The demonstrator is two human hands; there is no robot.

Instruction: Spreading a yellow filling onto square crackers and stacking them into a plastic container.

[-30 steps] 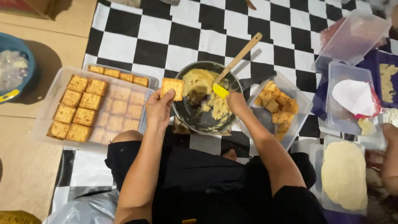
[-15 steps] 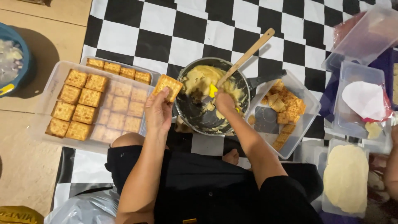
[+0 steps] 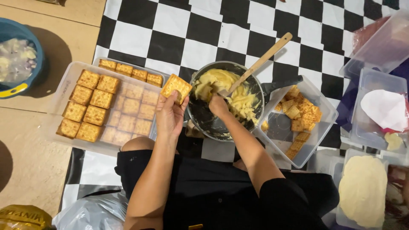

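Crackers fill most of what the hands work among. One square cracker sits in the left hand, pinched by the fingertips at its lower edge and held tilted just left of the dark pan, above the gap between pan and tray. The right hand is clenched around the low end of a wooden spatula, whose handle slants up and to the right past the pan's rim; the hand itself is inside the pan, over its dark bare bottom. Yellow filling is heaped in the upper half of the pan, touching the spatula's blade end. Whether the blade carries filling cannot be told, since the hand hides it.

To the left lies a clear tray with filled crackers in rows, its left part uncovered and its right part under a frosted lid. To the right of the pan, touching its handle, stands a clear tub with loose crackers piled at its far end. All rest on a black-and-white checked mat
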